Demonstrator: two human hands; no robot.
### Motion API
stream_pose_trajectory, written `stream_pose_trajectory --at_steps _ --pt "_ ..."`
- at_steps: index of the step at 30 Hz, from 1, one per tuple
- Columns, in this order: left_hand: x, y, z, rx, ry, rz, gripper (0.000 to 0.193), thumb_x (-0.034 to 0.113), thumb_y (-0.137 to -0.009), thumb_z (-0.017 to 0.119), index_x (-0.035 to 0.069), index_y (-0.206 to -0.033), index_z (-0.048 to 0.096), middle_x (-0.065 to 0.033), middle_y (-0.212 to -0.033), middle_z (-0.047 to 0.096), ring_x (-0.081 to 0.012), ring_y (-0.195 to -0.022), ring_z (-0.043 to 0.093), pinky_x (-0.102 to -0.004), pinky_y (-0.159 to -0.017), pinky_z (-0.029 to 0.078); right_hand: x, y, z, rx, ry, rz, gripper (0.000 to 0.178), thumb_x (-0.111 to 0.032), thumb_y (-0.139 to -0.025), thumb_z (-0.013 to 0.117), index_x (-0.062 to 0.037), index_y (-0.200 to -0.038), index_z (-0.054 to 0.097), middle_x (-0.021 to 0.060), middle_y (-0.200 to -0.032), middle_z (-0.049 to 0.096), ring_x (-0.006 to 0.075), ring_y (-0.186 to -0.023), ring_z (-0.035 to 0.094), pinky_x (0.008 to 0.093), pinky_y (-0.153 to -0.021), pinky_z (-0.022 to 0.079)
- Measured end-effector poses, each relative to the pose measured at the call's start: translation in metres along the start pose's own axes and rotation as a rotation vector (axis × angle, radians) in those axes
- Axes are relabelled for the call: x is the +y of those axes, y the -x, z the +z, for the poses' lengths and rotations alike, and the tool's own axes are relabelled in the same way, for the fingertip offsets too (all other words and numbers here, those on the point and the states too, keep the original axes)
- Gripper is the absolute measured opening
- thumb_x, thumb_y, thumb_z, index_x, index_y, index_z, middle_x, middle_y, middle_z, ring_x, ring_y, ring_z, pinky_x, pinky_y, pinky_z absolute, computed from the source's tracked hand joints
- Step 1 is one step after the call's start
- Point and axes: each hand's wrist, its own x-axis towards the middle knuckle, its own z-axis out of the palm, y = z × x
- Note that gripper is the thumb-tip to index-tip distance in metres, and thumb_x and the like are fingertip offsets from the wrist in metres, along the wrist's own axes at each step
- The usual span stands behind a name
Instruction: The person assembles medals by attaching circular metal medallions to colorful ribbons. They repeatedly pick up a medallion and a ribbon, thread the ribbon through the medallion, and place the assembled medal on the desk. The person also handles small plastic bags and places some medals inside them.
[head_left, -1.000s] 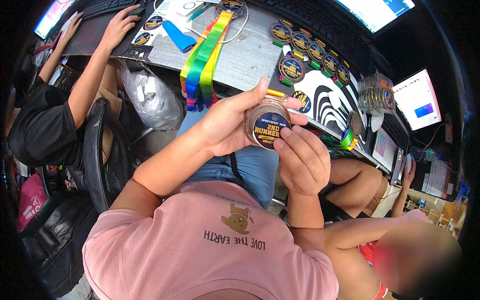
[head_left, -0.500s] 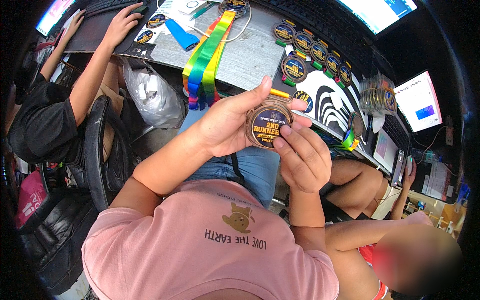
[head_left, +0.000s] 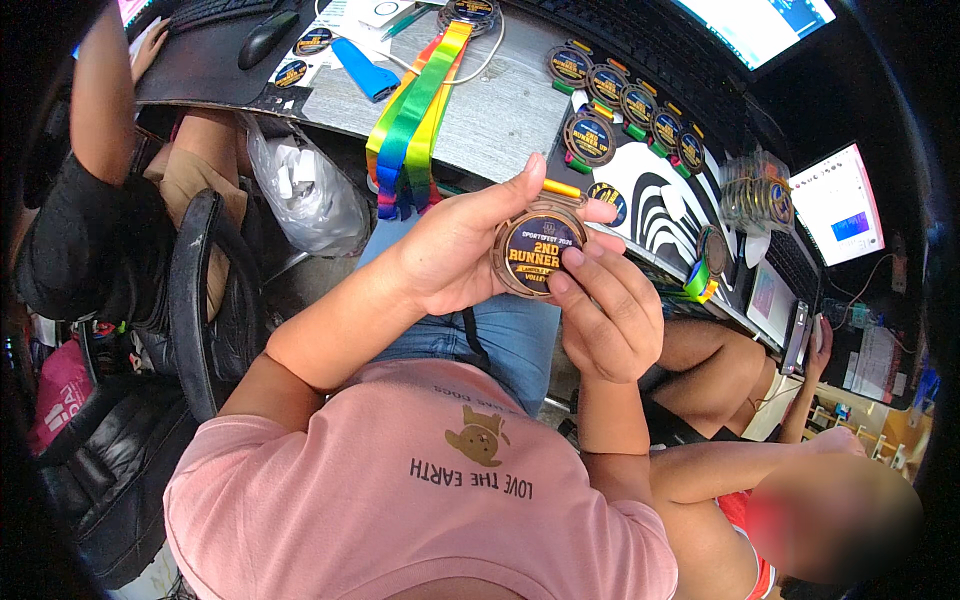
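My left hand grips a round bronze medal with a dark blue centre sticker, thumb along its top edge. My right hand meets it from the right, with fingertips pressing on the sticker's lower right part. A short yellow loop sticks out at the medal's top. The medal is held in front of my chest, just before the desk edge.
On the grey desk lie rainbow ribbons, a row of several similar medals, a stack of medals and a blue lighter. A white plastic bag hangs left. Seated people flank me on both sides.
The medal and both hands stay together; my right fingers have shifted slightly on the sticker. The person on the left has moved an arm.
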Motion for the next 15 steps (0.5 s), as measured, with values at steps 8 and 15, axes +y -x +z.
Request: stream_pose_trajectory --at_steps 8,15 --pt "-0.0002 -0.0006 -0.001 -0.012 0.021 -0.007 0.074 0.057 -0.098 0.027 -0.004 -0.136 0.042 -0.0257 -0.131 0.052 -0.0285 -0.119 0.056 -0.0381 -0.099 0.047 -0.0007 0.0008 0.0005 0.002 -0.008 0.013 0.019 0.0 -0.068 0.071 -0.0043 -0.087 0.072 0.0112 -0.094 0.071 0.0267 -0.089 0.068 0.0336 -0.079 0.055" --pt "-0.0015 -0.0007 -0.0026 -0.02 0.028 -0.005 0.074 0.057 -0.098 0.027 -0.004 -0.136 0.042 -0.0255 -0.131 0.052 -0.0286 -0.119 0.056 -0.0384 -0.1 0.047 -0.0007 0.0021 0.0018 0.008 -0.019 0.022 0.02 0.001 -0.067 0.072 -0.0031 -0.087 0.072 0.0114 -0.093 0.071 0.0271 -0.088 0.068 0.0337 -0.078 0.055"
